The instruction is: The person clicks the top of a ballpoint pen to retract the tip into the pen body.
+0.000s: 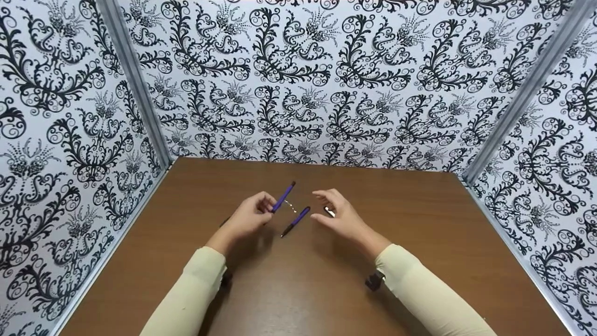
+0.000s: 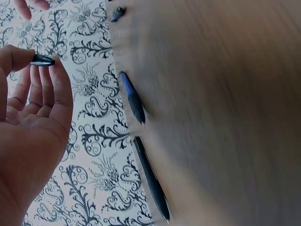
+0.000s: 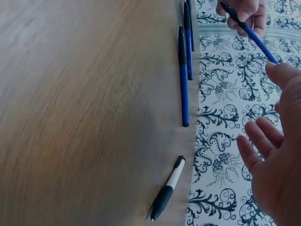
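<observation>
Between thumb and fingertips my left hand [image 1: 249, 214] pinches a blue pen [image 1: 283, 198] with a black grip, held above the table and slanting away. The left wrist view shows this pen [image 2: 43, 60] nearly end-on. My right hand [image 1: 343, 217] hovers to the right with its fingers spread and nothing held. Beneath and between the hands another blue pen [image 1: 295, 221] lies on the table. A white pen with a black grip [image 3: 169, 188] rests near the right hand, partly covered by it in the head view.
A dark pen [image 2: 151, 181] lies on the table on the left side. A thin white dotted strip [image 1: 290, 205] shows beside the held pen. The brown table [image 1: 298, 289] is bordered by patterned walls [image 1: 298, 93] with grey metal corner posts [image 1: 135, 84].
</observation>
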Tool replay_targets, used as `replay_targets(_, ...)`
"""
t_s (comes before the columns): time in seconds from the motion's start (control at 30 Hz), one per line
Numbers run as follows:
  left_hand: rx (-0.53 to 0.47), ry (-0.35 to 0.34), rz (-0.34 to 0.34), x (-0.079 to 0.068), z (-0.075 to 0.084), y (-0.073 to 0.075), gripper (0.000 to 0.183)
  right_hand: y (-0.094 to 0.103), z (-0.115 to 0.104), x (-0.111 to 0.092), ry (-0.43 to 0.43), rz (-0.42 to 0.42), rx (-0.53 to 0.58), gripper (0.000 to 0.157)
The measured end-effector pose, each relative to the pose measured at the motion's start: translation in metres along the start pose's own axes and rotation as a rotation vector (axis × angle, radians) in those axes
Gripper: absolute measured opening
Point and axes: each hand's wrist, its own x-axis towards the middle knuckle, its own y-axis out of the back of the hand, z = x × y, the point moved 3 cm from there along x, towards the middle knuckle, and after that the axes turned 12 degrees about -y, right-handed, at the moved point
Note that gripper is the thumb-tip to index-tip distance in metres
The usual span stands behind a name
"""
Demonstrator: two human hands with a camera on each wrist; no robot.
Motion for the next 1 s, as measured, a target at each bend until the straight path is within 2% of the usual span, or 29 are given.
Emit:
replay_targets(0.3, 0.018, 0.049, 0.037, -0.011, -0.010, 0.022, 0.031, -0.001, 0.001, 0.000, 0.016, -0.007, -0.023, 0.059)
replay_targets(0.5, 0.034, 0.098, 0.050, -0.020, -0.016, 0.037, 0.031, -0.003, 0.005, 0.000, 0.028, -0.015, -0.089, 0.059)
replay_targets(1.0, 0.119, 0.110, 0.092, -0.037, -0.027, 0.072, 0.023, -0.009, 0.012, 0.003, 0.022, -0.067, -0.185, 0.065)
